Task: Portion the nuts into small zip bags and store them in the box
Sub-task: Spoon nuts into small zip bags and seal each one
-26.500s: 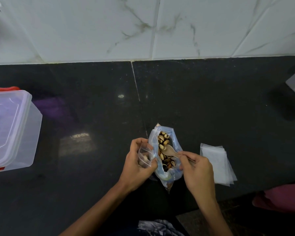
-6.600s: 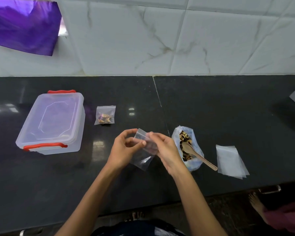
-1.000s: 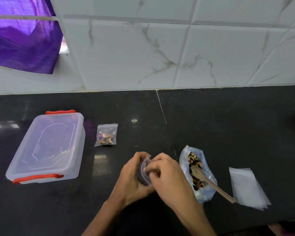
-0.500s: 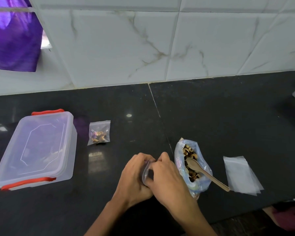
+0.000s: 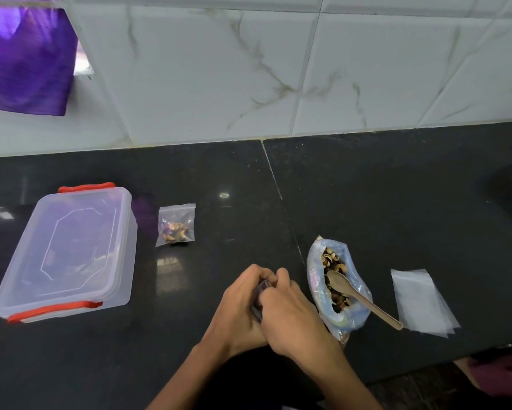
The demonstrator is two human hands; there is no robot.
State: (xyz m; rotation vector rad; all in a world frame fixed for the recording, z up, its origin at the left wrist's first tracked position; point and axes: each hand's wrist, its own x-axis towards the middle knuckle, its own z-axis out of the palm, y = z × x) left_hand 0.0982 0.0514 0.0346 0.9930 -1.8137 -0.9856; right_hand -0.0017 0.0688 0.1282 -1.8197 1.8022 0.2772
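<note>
While the nut bag [image 5: 337, 288] (spoon [image 5: 361, 297] inside) lay at three o'clock, both hands, left [image 5: 240, 309] and right [image 5: 290, 318], curled together around a small zip bag [image 5: 257, 303]; the box [image 5: 68, 250] sat at nine o'clock.

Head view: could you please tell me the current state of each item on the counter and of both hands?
Storage box: lid on, red latches down.
Filled zip bag: holds nuts, lies flat beside the box.
Nut bag: open at the top, nuts inside.
Wooden spoon: bowl in the nut bag, handle sticking out.
Empty zip bags: stacked flat.
Small zip bag: gripped between both hands.
Left hand: gripping the small zip bag.
Right hand: gripping it too.
</note>
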